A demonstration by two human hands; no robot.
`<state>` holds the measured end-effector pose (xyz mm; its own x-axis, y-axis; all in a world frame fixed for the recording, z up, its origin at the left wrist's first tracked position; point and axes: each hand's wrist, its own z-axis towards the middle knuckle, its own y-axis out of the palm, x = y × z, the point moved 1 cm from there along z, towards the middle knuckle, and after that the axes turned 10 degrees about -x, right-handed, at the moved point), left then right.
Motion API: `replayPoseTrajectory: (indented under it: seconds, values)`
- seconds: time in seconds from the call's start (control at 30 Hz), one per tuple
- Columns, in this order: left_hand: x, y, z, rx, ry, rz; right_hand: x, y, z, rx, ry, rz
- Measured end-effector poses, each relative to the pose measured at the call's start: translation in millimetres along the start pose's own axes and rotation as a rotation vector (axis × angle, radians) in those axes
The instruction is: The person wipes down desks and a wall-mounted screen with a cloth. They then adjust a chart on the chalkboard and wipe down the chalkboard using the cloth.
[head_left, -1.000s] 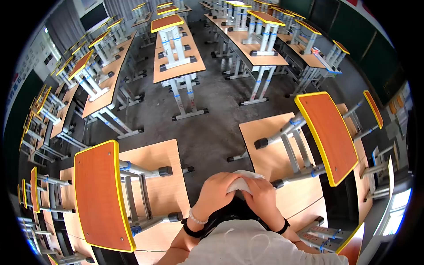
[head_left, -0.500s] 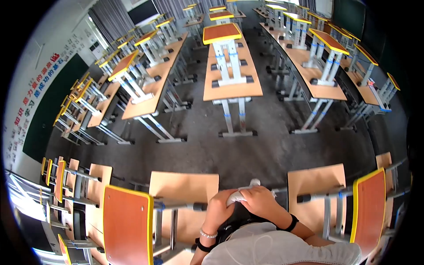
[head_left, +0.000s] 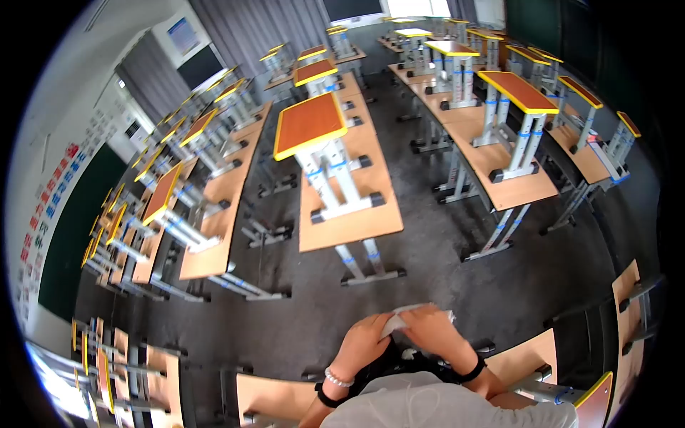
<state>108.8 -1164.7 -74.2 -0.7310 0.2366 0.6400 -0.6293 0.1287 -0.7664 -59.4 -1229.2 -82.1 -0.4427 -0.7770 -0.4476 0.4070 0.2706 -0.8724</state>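
My left hand (head_left: pixel 365 345), with a bead bracelet and a black band at the wrist, is closed on a crumpled white cloth (head_left: pixel 394 325). On its other side my right hand (head_left: pixel 434 331), with a black wristband, grips the same cloth. Both hands are held together in front of my body, above the dark floor. A pale end of the cloth shows beyond the right fingers; much of the rest is hidden by the hands.
Ahead stands a row of wooden desks (head_left: pixel 353 232) with upturned stools (head_left: pixel 312 125) on top. More desk rows run along the left and right (head_left: pixel 517 191). Dark floor aisles (head_left: pixel 421 228) lie between them. Desks behind me (head_left: pixel 275 396) show at the bottom edge.
My view has moved forward, so the middle desk row looks closer and the desks beside me have dropped toward the bottom edge. Both hands stay on the cloth, which has shifted between them.
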Motion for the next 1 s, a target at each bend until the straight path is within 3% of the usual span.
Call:
replayPoseTrajectory:
  seconds: [0.17,0.2,0.37,0.43,0.67,0.77,0.83,0.9,1.0]
  values:
    - [-50,-21,82,-0.341,0.116,-0.060,51,8,26,0.019,0.116,0.026]
    - [-58,-24,102,-0.331,0.233,-0.051,63,8,33,0.012,0.158,0.034]
    - [-87,-22,208,-0.408,0.375,-0.040,117,0,68,-0.048,0.428,-0.093]
    - [-82,-21,248,-0.512,0.385,-0.075,134,-18,70,-0.011,0.523,-0.109]
    - [-45,49,343,-0.797,0.713,-0.042,173,-36,16,0.137,0.959,0.054]
    - [-27,78,382,-1.027,0.791,-0.009,187,-42,0,0.070,1.075,0.037]
    - [-14,100,411,-1.091,0.889,0.025,209,-29,-17,0.310,1.004,0.103]
    - [13,120,440,-1.130,0.967,0.099,232,-31,-36,0.349,1.032,0.091]
    - [68,171,470,-1.213,0.962,0.076,264,-65,-81,0.270,1.184,0.115]
